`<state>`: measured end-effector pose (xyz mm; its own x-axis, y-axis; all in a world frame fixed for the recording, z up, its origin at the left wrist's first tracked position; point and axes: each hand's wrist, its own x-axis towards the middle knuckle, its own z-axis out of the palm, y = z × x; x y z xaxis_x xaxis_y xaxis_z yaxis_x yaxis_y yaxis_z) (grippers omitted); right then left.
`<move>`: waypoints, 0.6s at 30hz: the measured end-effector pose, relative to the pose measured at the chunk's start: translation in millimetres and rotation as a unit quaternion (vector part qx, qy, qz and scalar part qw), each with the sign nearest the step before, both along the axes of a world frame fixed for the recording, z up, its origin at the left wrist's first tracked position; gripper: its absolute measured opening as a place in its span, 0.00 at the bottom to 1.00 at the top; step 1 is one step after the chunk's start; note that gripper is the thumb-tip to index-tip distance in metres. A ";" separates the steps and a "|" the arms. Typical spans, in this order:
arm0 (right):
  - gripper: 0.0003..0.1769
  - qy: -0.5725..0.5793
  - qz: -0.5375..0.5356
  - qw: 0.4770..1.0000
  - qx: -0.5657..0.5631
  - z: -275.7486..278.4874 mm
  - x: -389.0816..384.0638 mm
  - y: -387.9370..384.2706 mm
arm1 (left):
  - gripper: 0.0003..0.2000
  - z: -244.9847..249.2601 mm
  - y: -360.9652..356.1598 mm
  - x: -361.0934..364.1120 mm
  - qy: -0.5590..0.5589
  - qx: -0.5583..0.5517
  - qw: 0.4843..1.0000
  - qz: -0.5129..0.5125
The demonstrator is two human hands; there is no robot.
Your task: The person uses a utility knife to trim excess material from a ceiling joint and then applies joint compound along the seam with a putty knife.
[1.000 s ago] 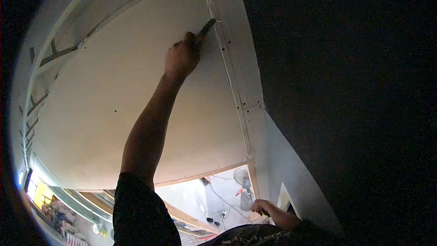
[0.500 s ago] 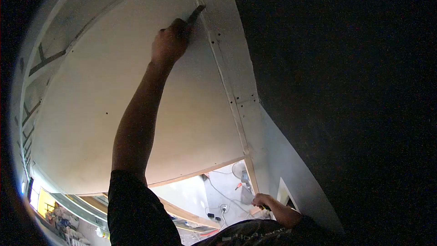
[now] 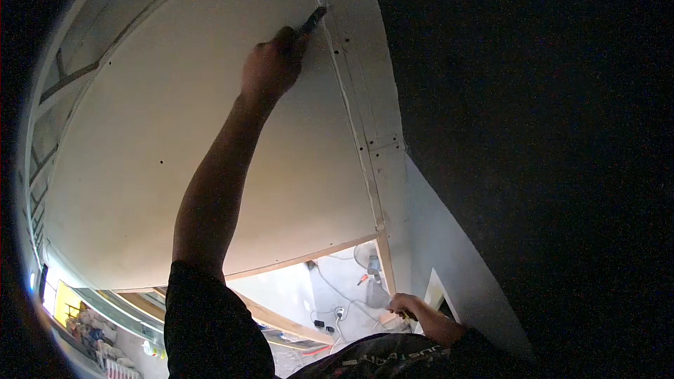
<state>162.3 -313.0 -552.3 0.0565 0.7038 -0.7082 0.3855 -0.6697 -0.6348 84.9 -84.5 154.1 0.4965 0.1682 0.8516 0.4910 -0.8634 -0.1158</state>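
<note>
My left hand is raised against a large pale board, closed around a dark, flat hand tool that looks like a putty knife. The tool's tip meets the whitish seam along the board's right side; its exact kind is too dark to tell. Lower down, my right hand is closed near the wooden frame. Something small, yellow and dark, shows under its fingers, mostly hidden.
Dark screw dots mark the strip beside the seam. Through the opening below, a cable, a fan-like round object and an orange-red item are visible. Piled materials stand at lower left. Deep shadow fills the right.
The view has shifted slightly, so the board and seam sit a little differently. My left hand and its tool appear slightly lower along the seam; my right hand keeps its closed pose.
</note>
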 end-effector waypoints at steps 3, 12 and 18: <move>0.18 0.078 -0.040 0.958 0.273 -1.2 7.8 -33.8 | 0.16 -2.4 2.9 0.9 0.006 -0.008 1.000 0.020; 0.15 0.056 0.012 0.997 0.049 -16.0 14.9 37.6 | 0.17 17.7 2.1 -13.8 0.043 0.094 0.994 -0.022; 0.17 0.038 -0.036 0.999 0.003 6.5 5.5 26.2 | 0.16 10.7 1.0 -6.6 -0.007 -0.004 1.000 0.010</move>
<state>167.8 -286.8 -545.7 0.0537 0.7034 -0.7088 0.2862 -0.6908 -0.6639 78.3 -83.5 164.7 0.4814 0.1850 0.8567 0.5102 -0.8540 -0.1023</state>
